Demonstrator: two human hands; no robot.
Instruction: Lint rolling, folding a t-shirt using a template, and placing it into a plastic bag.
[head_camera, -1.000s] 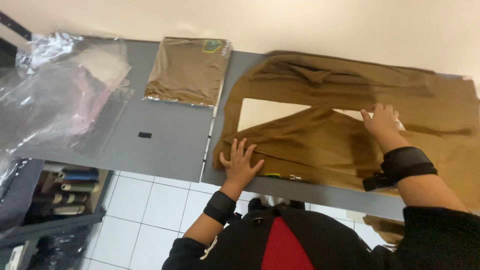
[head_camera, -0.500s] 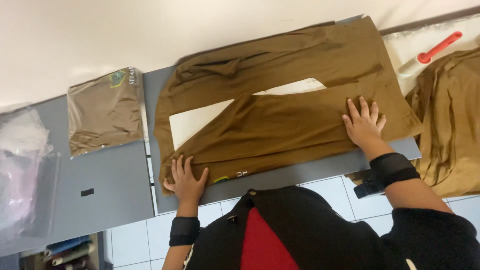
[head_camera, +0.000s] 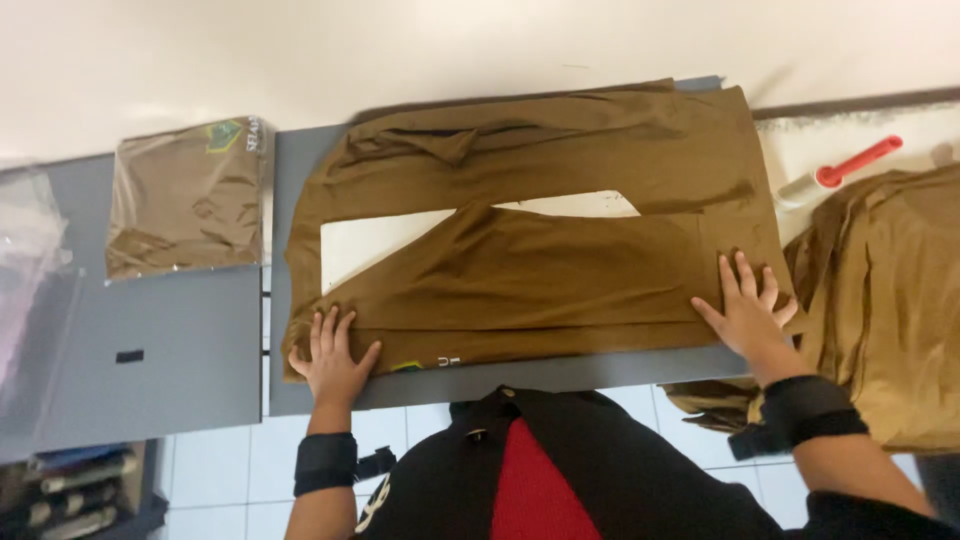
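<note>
Both hands flat, no grip closed: left hand (head_camera: 333, 362) and right hand (head_camera: 748, 312) press the brown garment (head_camera: 560, 270) on the desk (head_camera: 600, 368). White board (head_camera: 372, 240) shows underneath.

A flat, clear plastic package (head_camera: 186, 197) holding folded brown cloth lies on the grey table (head_camera: 160, 340), with a green label (head_camera: 226, 133) at its upper right corner. More clear plastic bags (head_camera: 30, 260) lie at the left edge.
</note>
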